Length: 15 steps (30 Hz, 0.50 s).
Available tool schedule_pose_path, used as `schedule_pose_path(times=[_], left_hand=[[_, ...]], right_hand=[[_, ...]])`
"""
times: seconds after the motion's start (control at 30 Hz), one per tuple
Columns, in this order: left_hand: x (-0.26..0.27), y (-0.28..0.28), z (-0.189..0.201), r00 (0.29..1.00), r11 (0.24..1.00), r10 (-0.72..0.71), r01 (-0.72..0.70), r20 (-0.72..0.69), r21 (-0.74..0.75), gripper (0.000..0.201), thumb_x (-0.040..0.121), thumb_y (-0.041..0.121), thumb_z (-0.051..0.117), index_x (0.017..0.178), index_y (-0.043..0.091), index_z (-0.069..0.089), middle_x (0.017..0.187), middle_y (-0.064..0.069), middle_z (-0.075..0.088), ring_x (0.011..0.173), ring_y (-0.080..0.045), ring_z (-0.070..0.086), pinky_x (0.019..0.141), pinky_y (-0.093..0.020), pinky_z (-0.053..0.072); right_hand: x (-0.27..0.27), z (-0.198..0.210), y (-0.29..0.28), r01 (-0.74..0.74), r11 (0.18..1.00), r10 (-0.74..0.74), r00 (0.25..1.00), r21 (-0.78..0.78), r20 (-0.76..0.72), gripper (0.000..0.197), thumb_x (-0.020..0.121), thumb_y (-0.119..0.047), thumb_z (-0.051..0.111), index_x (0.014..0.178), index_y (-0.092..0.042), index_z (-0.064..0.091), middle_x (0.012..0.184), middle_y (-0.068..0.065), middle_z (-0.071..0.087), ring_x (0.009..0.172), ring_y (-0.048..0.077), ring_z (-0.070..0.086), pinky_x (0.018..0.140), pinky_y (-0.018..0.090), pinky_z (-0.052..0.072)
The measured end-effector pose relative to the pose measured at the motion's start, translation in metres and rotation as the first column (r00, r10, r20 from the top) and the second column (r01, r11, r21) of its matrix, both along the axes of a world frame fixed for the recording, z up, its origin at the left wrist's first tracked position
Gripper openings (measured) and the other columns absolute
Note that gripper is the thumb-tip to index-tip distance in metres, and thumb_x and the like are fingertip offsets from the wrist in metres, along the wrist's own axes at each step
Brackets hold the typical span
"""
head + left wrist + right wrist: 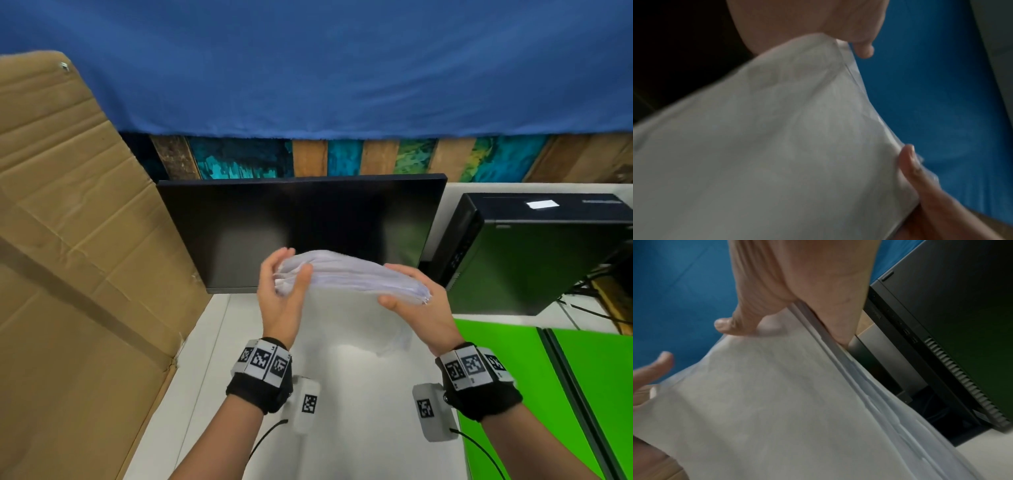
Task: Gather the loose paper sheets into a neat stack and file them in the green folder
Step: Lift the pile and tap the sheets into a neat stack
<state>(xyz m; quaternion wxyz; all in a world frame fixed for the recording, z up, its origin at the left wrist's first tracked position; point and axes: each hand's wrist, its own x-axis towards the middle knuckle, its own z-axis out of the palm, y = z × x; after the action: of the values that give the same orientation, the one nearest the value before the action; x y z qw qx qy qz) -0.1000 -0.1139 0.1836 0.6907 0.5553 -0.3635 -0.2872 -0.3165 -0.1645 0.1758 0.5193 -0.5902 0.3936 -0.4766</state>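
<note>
I hold a stack of white paper sheets (pixel 352 274) in the air over the white table (pixel 342 428), in front of the monitor. The stack's top edge bows upward and the sheets hang down toward the table. My left hand (pixel 291 270) pinches its left end, thumb in front and fingers behind. My right hand (pixel 400 286) grips its right end, where the sheet edges (pixel 869 382) sit slightly uneven. The left wrist view is filled by the paper (pixel 777 146). The green folder (pixel 507 370) lies open on the table at the lower right.
A dark monitor (pixel 308 222) stands just behind the hands. A black computer case (pixel 534 253) with cables sits to the right. A big cardboard sheet (pixel 68 257) leans along the left side. Blue cloth (pixel 308 68) hangs at the back.
</note>
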Motion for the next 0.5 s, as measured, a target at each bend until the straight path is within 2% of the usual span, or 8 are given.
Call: schedule_pose_path(times=[0.07,0.1,0.17,0.23,0.3,0.37,0.43,0.5], left_hand=[[0.006,0.002,-0.002,0.993,0.993,-0.112,0.111,0.034,0.03,0.064,0.069,0.037,0.077,0.126,0.022,0.052,0.124,0.003,0.06,0.112,-0.008,0.06,0.091,-0.02,0.052],[0.011,0.002,-0.004,0.987,0.987,-0.155,0.154,0.035,0.037,0.07,0.064,0.04,0.076,0.127,0.022,0.052,0.124,0.002,0.06,0.112,-0.009,0.06,0.09,-0.02,0.052],[0.021,0.001,-0.006,0.961,0.96,-0.274,0.272,0.032,0.069,0.078,0.058,0.039,0.077,0.13,0.022,0.05,0.125,0.003,0.06,0.113,-0.005,0.06,0.088,-0.015,0.051],[0.025,0.001,-0.009,0.926,0.923,-0.368,0.354,0.082,0.15,0.079,0.057,0.029,0.086,0.127,0.026,0.049,0.122,0.012,0.061,0.109,0.006,0.06,0.083,-0.006,0.048],[0.026,-0.002,-0.012,0.929,0.916,-0.352,0.319,0.109,0.242,0.078,0.058,0.015,0.09,0.125,0.026,0.052,0.116,0.019,0.061,0.108,0.011,0.058,0.082,-0.003,0.048],[0.03,-0.003,-0.015,0.952,0.926,-0.3,0.274,0.065,0.26,0.074,0.061,0.014,0.088,0.126,0.022,0.055,0.114,0.02,0.062,0.111,0.005,0.059,0.088,-0.011,0.052],[0.03,0.0,-0.014,0.964,0.945,-0.264,0.26,-0.004,0.198,0.068,0.062,0.025,0.086,0.124,0.028,0.057,0.118,0.011,0.064,0.113,-0.006,0.061,0.09,-0.019,0.054],[0.021,0.003,-0.006,0.985,0.979,-0.175,0.175,-0.011,0.105,0.058,0.065,0.038,0.079,0.119,0.029,0.059,0.122,0.005,0.063,0.113,-0.012,0.061,0.093,-0.026,0.051]], right_hand=[[-0.001,-0.001,-0.004,-0.039,0.999,0.039,0.999,0.033,-0.017,0.05,0.069,0.004,0.079,0.111,-0.02,0.064,0.098,-0.014,0.074,0.092,-0.001,0.068,0.077,0.013,0.052],[-0.003,-0.003,-0.007,-0.073,0.996,0.075,0.996,0.05,-0.041,0.049,0.069,0.002,0.079,0.109,-0.022,0.065,0.099,-0.014,0.074,0.094,-0.001,0.068,0.078,0.013,0.051],[-0.01,-0.005,-0.012,-0.156,0.983,0.165,0.98,0.092,-0.106,0.047,0.069,0.0,0.079,0.11,-0.02,0.067,0.105,-0.01,0.074,0.1,0.002,0.067,0.083,0.014,0.05],[-0.014,-0.005,-0.016,-0.217,0.965,0.239,0.958,0.144,-0.161,0.05,0.07,-0.002,0.08,0.117,-0.016,0.067,0.112,-0.006,0.072,0.107,0.005,0.066,0.088,0.013,0.051],[-0.015,-0.004,-0.019,-0.245,0.951,0.28,0.941,0.188,-0.19,0.051,0.071,-0.004,0.08,0.118,-0.016,0.066,0.112,-0.006,0.072,0.107,0.005,0.066,0.087,0.012,0.051],[-0.015,-0.002,-0.021,-0.248,0.945,0.292,0.935,0.215,-0.203,0.048,0.071,-0.006,0.08,0.116,-0.019,0.068,0.11,-0.007,0.073,0.105,0.003,0.067,0.083,0.012,0.05],[-0.014,-0.002,-0.023,-0.219,0.954,0.258,0.947,0.204,-0.192,0.045,0.072,-0.005,0.079,0.113,-0.021,0.068,0.109,-0.007,0.073,0.103,0.001,0.067,0.08,0.01,0.05],[-0.012,-0.004,-0.023,-0.19,0.964,0.222,0.96,0.186,-0.172,0.045,0.071,-0.002,0.079,0.112,-0.018,0.069,0.109,-0.005,0.074,0.102,0.002,0.067,0.079,0.008,0.05]])
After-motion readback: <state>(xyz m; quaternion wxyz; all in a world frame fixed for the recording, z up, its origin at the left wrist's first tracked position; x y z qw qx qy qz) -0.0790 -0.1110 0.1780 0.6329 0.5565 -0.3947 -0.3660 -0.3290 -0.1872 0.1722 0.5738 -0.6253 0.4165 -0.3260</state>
